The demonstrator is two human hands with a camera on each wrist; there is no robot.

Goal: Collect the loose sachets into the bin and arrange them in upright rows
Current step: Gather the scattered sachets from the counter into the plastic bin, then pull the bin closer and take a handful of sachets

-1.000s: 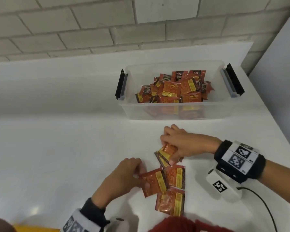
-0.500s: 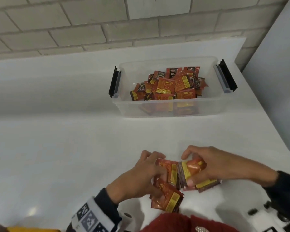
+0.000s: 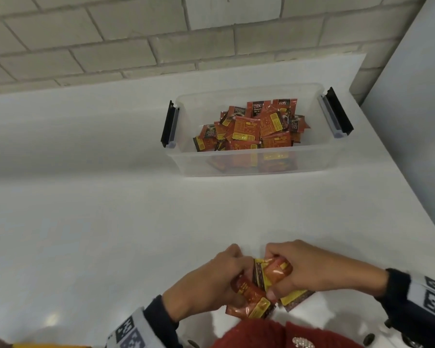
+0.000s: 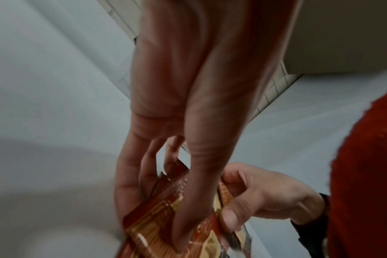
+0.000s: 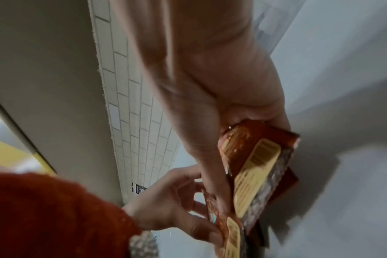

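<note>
Sachets, red-orange with yellow labels, bunched in both hands, low at the near table edge, well apart from the bin and nearer the camera than it. Left hand curls round the lower-left sachets of the bunch; thumb lies across a sachet face in the left wrist view, fingers behind the pack. Bunch there is blurred, count unclear. Right hand meets it just right of that, clamped on the upper-right sachets, thumb on the near side, fingers wrapped over the top. The two hands touch or nearly touch at the bunch. Some sachet corners stick out below the right hand, one with a dark speckled side. Cannot tell whether the bunch rests on the table or is lifted off it.

Bin sits far from the hands toward the brick wall, clear plastic, black latch on each short end, lid off. More sachets inside it lie in a loose heap, tilted and overlapping, not in upright rows, piled mostly mid-bin. Right of the bin a grey panel rises at the table's edge. Wrist bands with black-white markers on both wrists; red knit garment at the bottom of the head view, below the hands.
</note>
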